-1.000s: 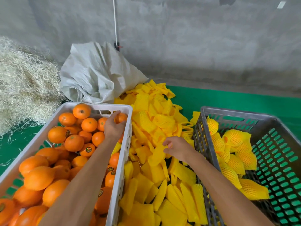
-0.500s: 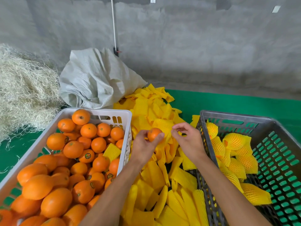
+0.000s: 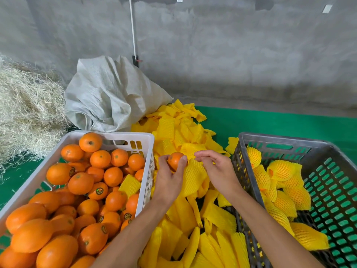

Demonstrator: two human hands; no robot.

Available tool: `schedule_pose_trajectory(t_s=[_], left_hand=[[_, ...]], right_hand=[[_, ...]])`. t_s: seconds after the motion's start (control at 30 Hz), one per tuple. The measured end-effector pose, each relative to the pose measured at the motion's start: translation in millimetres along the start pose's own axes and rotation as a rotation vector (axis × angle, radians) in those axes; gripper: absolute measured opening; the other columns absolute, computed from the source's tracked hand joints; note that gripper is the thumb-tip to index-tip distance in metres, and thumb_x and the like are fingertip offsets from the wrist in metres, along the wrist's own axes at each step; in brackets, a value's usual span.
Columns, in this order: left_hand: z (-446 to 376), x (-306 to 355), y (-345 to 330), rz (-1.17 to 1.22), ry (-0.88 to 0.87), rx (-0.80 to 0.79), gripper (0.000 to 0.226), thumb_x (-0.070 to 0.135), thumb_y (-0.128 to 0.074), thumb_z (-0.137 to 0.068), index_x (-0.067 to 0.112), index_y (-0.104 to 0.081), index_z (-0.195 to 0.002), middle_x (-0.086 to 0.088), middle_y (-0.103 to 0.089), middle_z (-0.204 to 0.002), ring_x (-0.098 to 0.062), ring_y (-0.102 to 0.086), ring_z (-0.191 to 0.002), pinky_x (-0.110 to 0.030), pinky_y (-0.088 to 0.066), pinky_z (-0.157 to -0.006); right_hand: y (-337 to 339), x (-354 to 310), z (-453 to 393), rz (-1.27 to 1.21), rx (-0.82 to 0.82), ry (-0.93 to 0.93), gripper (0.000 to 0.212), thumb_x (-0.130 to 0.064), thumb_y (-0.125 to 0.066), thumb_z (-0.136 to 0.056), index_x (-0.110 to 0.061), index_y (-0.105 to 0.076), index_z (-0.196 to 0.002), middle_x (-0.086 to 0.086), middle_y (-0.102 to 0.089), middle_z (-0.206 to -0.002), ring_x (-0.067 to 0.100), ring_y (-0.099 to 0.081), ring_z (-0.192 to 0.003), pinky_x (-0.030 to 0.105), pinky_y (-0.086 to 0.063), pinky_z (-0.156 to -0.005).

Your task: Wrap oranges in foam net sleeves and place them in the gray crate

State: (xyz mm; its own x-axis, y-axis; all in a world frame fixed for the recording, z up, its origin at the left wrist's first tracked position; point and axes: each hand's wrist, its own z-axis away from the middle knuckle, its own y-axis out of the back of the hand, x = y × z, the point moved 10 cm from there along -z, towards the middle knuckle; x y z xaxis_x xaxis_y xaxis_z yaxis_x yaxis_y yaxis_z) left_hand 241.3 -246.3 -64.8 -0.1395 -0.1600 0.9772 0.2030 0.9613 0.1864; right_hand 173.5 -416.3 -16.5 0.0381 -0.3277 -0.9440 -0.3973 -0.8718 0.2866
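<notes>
Left grip around orange; right grip pinching foam sleeve.

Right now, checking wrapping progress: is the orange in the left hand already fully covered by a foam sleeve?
No, the orange in the left hand shows bare peel.

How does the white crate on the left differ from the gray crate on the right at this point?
The white crate is piled with bare oranges, while the gray crate holds only oranges wrapped in yellow foam net. The white crate looks nearly full; the gray crate's green-slotted floor shows over most of its right side. One loose sleeve lies in the white crate; none is plain in the gray. Both are slotted plastic crates flanking the sleeve pile.
</notes>
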Motion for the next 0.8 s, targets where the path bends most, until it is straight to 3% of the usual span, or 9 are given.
schedule_pose_trajectory(t_s=[0.07, 0.17, 0.27, 0.37, 0.5, 0.6, 0.67, 0.73, 0.8], left_hand=[[-4.1, -0.6, 7.6, -0.009, 0.013, 0.058, 0.058, 0.061, -0.057, -0.094, 0.020, -0.046, -0.134, 0.012, -0.058, -0.110, 0.006, -0.059, -0.095, -0.008, -0.044, -0.072], [-9.8, 0.0, 22.9, 0.036, 0.033, 0.150, 0.051, 0.054, -0.060, -0.097, 0.017, -0.047, -0.130, 0.012, -0.058, -0.105, 0.014, -0.058, -0.089, -0.004, -0.043, -0.069], [-12.5, -3.7, 30.6, 0.119, 0.061, 0.174, 0.048, 0.054, -0.057, -0.100, 0.017, -0.046, -0.128, 0.009, -0.063, -0.103, 0.009, -0.061, -0.084, -0.007, -0.045, -0.066], [-10.1, -1.0, 31.0, 0.114, 0.052, 0.165, 0.049, 0.057, -0.057, -0.099, 0.020, -0.043, -0.128, 0.009, -0.062, -0.105, 0.005, -0.061, -0.088, -0.013, -0.045, -0.069], [-8.8, 5.2, 30.7, 0.125, 0.041, 0.169, 0.045, 0.049, -0.058, -0.101, 0.015, -0.043, -0.128, 0.011, -0.060, -0.105, 0.012, -0.062, -0.089, -0.003, -0.044, -0.067], [-4.6, 13.8, 29.6, 0.146, 0.014, 0.158, 0.045, 0.048, -0.058, -0.102, 0.014, -0.047, -0.128, 0.007, -0.060, -0.102, 0.009, -0.063, -0.081, -0.007, -0.046, -0.064], [-0.5, 24.2, 29.1, 0.127, -0.053, 0.146, 0.048, 0.053, -0.058, -0.099, 0.016, -0.051, -0.129, 0.008, -0.060, -0.105, 0.012, -0.060, -0.085, -0.007, -0.047, -0.069], [6.4, 29.9, 13.7, 0.153, -0.074, 0.031, 0.052, 0.058, -0.061, -0.096, 0.021, -0.055, -0.133, 0.010, -0.065, -0.114, 0.008, -0.063, -0.099, -0.009, -0.050, -0.077], [18.5, 34.3, -12.8, 0.202, -0.083, -0.146, 0.054, 0.063, -0.064, -0.092, 0.029, -0.059, -0.133, 0.010, -0.068, -0.119, -0.006, -0.066, -0.109, -0.018, -0.054, -0.084]], right_hand=[[-5.9, 14.9, -1.0, -0.230, -0.096, -0.160, 0.029, -0.002, -0.054, -0.103, -0.018, -0.077, -0.111, 0.001, -0.077, -0.111, 0.013, -0.072, -0.101, 0.029, -0.057, -0.081], [-23.6, 20.3, 6.9, -0.508, -0.268, -0.341, 0.031, 0.005, -0.062, -0.096, -0.011, -0.072, -0.121, 0.012, -0.073, -0.121, 0.028, -0.072, -0.110, 0.035, -0.062, -0.081], [-38.1, 21.2, 15.6, -0.445, -0.348, -0.391, 0.045, 0.008, -0.066, -0.092, -0.021, -0.071, -0.125, 0.011, -0.069, -0.126, 0.023, -0.074, -0.103, 0.034, -0.062, -0.076], [-43.7, 19.3, 22.6, -0.272, -0.424, -0.359, 0.053, 0.007, -0.066, -0.093, -0.031, -0.068, -0.130, 0.003, -0.064, -0.133, 0.004, -0.071, -0.088, 0.024, -0.057, -0.071], [-58.0, 11.0, 31.1, -0.212, -0.551, -0.289, 0.048, 0.009, -0.063, -0.092, -0.025, -0.072, -0.126, -0.010, -0.072, -0.124, 0.003, -0.067, -0.114, 0.023, -0.057, -0.087], [-43.6, 9.0, 23.2, -0.070, -0.353, -0.225, 0.037, 0.007, -0.064, -0.092, -0.020, -0.076, -0.114, -0.016, -0.076, -0.099, 0.004, -0.072, -0.091, 0.015, -0.055, -0.073], [-18.0, 8.3, 14.7, 0.119, -0.135, -0.185, 0.025, -0.005, -0.067, -0.093, -0.028, -0.077, -0.098, -0.009, -0.077, -0.087, 0.018, -0.069, -0.073, 0.027, -0.057, -0.061], [10.3, 7.0, 8.8, 0.282, 0.089, -0.177, 0.017, -0.020, -0.070, -0.093, -0.035, -0.072, -0.086, 0.005, -0.077, -0.094, 0.029, -0.066, -0.079, 0.043, -0.056, -0.067], [28.9, 8.3, 8.5, 0.305, 0.244, -0.179, 0.005, -0.027, -0.071, -0.093, -0.026, -0.072, -0.098, 0.001, -0.073, -0.100, 0.021, -0.065, -0.086, 0.036, -0.055, -0.072]])
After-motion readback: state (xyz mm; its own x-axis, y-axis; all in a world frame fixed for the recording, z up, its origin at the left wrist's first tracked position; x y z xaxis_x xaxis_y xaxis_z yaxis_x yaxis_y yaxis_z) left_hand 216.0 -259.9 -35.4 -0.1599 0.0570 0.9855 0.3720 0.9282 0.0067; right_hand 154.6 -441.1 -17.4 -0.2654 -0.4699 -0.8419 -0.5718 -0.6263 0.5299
